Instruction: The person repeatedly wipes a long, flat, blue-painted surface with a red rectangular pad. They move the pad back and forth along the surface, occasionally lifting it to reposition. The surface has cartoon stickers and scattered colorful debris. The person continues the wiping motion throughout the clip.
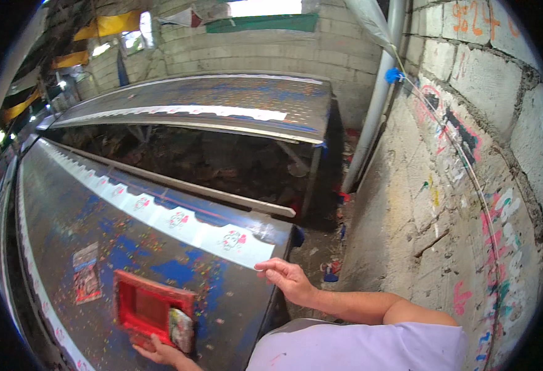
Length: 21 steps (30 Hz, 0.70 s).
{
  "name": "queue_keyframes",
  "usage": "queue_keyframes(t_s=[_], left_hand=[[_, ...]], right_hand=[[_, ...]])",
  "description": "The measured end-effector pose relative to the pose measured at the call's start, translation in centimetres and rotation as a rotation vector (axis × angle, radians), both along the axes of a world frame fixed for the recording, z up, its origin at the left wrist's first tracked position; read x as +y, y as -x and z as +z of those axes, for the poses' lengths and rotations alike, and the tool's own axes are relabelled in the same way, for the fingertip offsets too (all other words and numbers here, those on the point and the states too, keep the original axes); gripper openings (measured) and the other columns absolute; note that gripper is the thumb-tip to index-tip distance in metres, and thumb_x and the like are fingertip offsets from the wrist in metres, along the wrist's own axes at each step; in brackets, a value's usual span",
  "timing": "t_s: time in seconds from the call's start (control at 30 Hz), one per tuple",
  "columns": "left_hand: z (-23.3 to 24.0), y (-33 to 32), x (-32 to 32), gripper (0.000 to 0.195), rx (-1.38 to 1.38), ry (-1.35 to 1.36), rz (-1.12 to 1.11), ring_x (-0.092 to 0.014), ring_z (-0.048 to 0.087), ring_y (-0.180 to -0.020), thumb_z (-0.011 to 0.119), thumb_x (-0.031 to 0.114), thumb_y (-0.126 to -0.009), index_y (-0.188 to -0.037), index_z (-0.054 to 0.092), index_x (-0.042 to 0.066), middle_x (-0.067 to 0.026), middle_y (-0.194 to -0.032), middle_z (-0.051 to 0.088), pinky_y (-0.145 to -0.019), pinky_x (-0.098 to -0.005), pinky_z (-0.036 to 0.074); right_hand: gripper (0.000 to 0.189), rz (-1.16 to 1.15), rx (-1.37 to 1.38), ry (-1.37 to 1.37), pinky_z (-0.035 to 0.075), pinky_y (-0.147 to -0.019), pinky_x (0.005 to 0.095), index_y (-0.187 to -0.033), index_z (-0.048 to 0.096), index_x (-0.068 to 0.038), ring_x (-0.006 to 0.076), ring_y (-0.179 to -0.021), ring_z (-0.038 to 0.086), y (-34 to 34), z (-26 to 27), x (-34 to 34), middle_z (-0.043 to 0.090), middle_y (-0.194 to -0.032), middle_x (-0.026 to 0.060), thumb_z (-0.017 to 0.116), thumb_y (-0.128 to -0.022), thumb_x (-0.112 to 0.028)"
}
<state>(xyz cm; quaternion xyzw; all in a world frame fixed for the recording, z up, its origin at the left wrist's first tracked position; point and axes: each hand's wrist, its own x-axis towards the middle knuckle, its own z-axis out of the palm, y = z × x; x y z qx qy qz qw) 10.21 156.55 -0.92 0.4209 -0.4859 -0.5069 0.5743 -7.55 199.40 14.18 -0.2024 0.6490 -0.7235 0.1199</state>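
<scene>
My left hand (161,350) grips the near edge of a small red wooden screen-printing frame (154,277), low over the dark table. Inside the frame, a paint-stained block (180,330), possibly a squeegee, leans at its right side. My right hand (289,279) pinches the near corner of a long white strip (208,236) at the table's right end. Pink and black printed figures (233,239) repeat along this strip, and one of its long edges is notched. Left of the frame lies a flat printed packet or sheet (86,273).
The long paint-spotted table (127,232) bears another printed strip (51,315) along its left edge. Beyond a dark gap stands a second table (197,92) with white strips. A grey pipe (373,120) and a stained concrete wall (420,218) are on the right, with a cord (466,167) along it.
</scene>
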Motion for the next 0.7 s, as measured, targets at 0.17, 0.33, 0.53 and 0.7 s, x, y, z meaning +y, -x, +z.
queue_keyframes(t_s=[0.17, 0.33, 0.53, 0.7], left_hand=[[1.5, 2.1, -1.1, 0.105, -0.349, 0.128, 0.21, -0.044, 0.067, -0.146, 0.093, 0.005, -0.085, -0.177, 0.042, -0.005, -0.0304, -0.166, 0.063, -0.123, -0.0555, 0.056], [3.1, 3.3, -0.3, 0.11, -0.124, 0.061, 0.214, -0.043, 0.067, -0.147, 0.095, 0.008, -0.084, -0.177, 0.039, -0.008, -0.0288, -0.167, 0.063, -0.123, -0.0551, 0.056], [1.7, 2.5, -1.3, 0.113, -0.158, 0.093, 0.202, -0.043, 0.064, -0.15, 0.097, 0.01, -0.084, -0.178, 0.037, -0.008, -0.03, -0.17, 0.06, -0.125, -0.0562, 0.053], [-0.7, 1.7, -4.5, 0.111, -0.217, 0.163, 0.147, -0.044, 0.062, -0.151, 0.096, 0.009, -0.086, -0.178, 0.036, -0.008, -0.031, -0.171, 0.058, -0.128, -0.0572, 0.051]], right_hand=[[0.032, -0.255, 0.109, 0.016, 0.06, -0.101, 0.0327, -0.145, 0.077, 0.001, 0.0167, -0.123, 0.074, 5.5, 1.6, 5.5, 0.075, -0.137, 0.0088, 0.061, -0.123, -0.016], [0.029, -0.353, 0.142, -0.016, 0.06, -0.102, 0.0325, -0.142, 0.078, 0.0, 0.0173, -0.119, 0.075, 7.5, 2.9, 8.4, 0.075, -0.137, 0.0084, 0.061, -0.122, -0.011], [0.023, -0.275, 0.417, -0.209, 0.061, -0.101, 0.036, -0.134, 0.08, 0.002, 0.0238, -0.115, 0.077, 10.8, 4.0, 10.9, 0.078, -0.128, 0.0148, 0.067, -0.117, -0.007], [0.022, -0.152, 0.588, -0.324, 0.06, -0.083, 0.0399, -0.129, 0.083, -0.002, 0.0262, -0.092, 0.077, 16.2, 5.0, 12.8, 0.082, -0.097, 0.0105, 0.076, -0.108, -0.001]])
